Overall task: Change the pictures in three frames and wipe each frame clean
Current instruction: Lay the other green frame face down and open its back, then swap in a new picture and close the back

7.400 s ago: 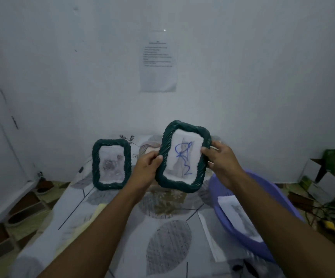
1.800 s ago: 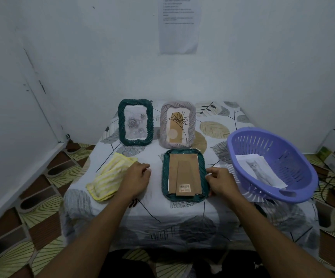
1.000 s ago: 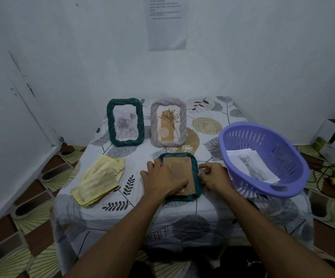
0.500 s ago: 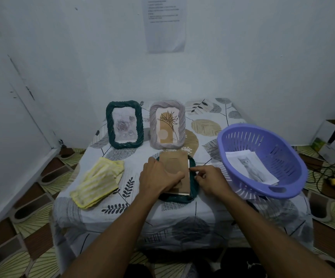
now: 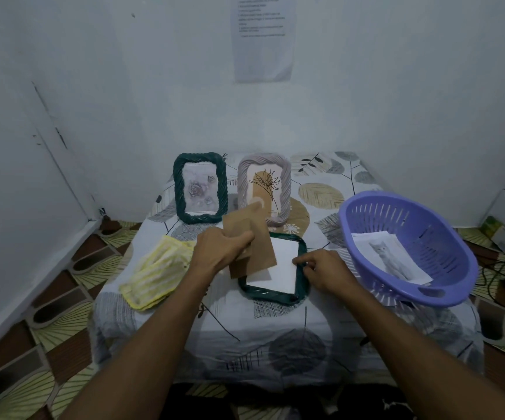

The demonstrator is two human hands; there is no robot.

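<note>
Lifted off the green frame now, the backing board sits gripped in the left hand; the right hand pinches the white paper.

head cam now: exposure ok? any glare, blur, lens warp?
Head view: dim bluish light, soft shadows; no hard glare on the upright dark green woven frame; print on the white wall sheet too soft to read; wide-angle stretches forearms toward the corners; left hand gripping the brown cardboard backing looks sharp.
</note>
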